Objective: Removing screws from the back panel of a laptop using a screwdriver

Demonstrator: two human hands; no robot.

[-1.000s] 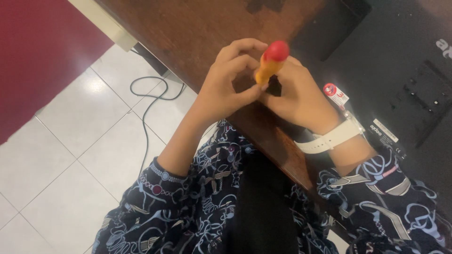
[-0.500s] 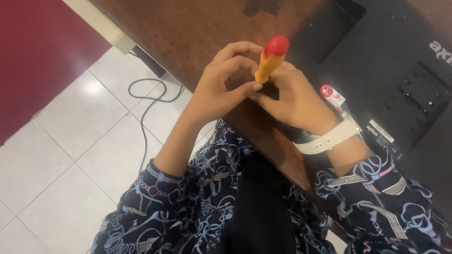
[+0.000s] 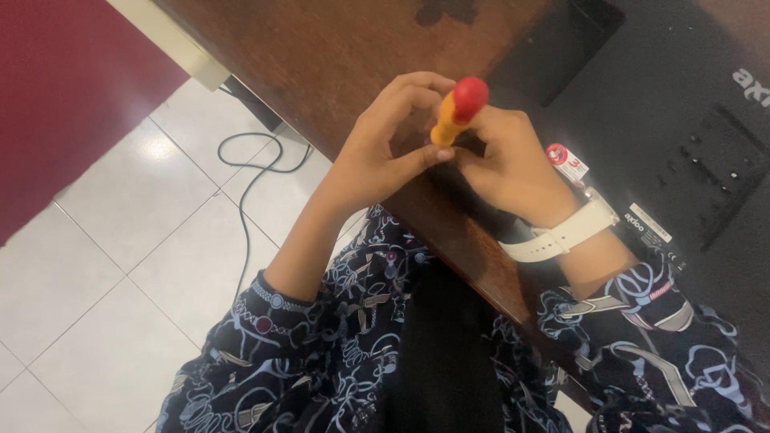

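A small screwdriver [image 3: 457, 111] with an orange handle and a red rounded cap stands upright between my two hands. My right hand [image 3: 513, 164], with a white watch band on its wrist, grips the handle from the right. My left hand [image 3: 383, 152] curls around the lower part, fingertips pinched near the shaft, which is hidden by the fingers. Both hands hover over the front edge of a dark brown wooden table [image 3: 337, 56].
A black monitor [image 3: 674, 104] lies back-side up on the table at right, with small stickers near my wrist. A black cable [image 3: 253, 172] loops on the white tiled floor at left. A dark red surface [image 3: 64, 88] fills the upper left.
Both hands with the screwdriver stay together; the view has shifted a little so they sit slightly lower and left. The grip looks the same.
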